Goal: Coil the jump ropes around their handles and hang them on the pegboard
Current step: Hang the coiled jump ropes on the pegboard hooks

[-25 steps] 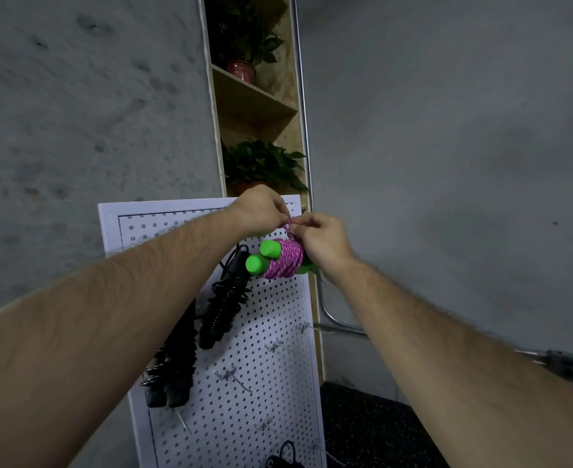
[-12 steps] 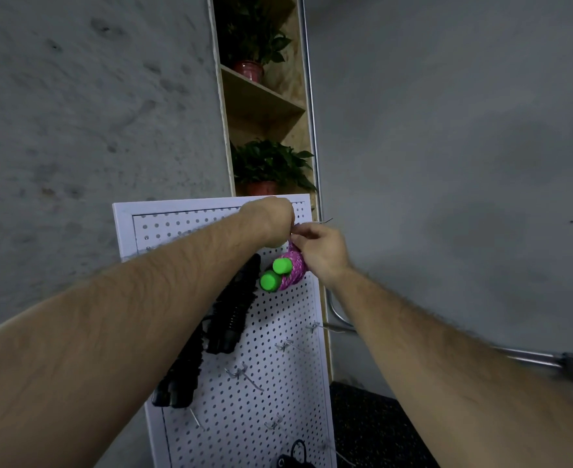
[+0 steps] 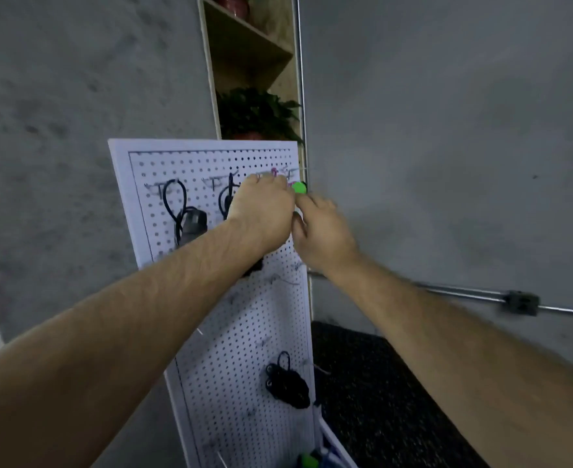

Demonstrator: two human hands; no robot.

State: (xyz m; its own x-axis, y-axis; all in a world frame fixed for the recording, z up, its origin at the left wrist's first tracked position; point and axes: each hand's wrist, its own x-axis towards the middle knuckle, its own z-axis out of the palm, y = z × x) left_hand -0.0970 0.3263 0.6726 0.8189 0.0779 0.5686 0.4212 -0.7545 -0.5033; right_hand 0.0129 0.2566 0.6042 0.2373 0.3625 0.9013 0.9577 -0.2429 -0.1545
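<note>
A white pegboard [image 3: 211, 163] leans against the grey wall. Both hands are at its top right corner. My left hand [image 3: 265, 211] is curled and pinches the pink rope loop [image 3: 274, 171] by a metal hook. My right hand [image 3: 322, 228] holds the coiled pink jump rope from below; only a green handle end [image 3: 299, 187] shows between the hands. The bundle itself is mostly hidden. Black coiled ropes hang on hooks at the upper left [image 3: 190, 221], behind my left wrist [image 3: 226, 197], and low on the board [image 3: 287, 383].
A wooden shelf [image 3: 254, 59] with potted plants stands behind the board. A metal conduit [image 3: 481, 293] runs along the right wall. Dark matting [image 3: 379, 383] covers the floor at right. Something green [image 3: 308, 461] lies at the board's foot. Empty hooks stick out mid-board.
Both hands have moved with the pink rope up to the top right hook. The camera has tilted down, showing more of the board; the bundle is now mostly hidden by the hands.
</note>
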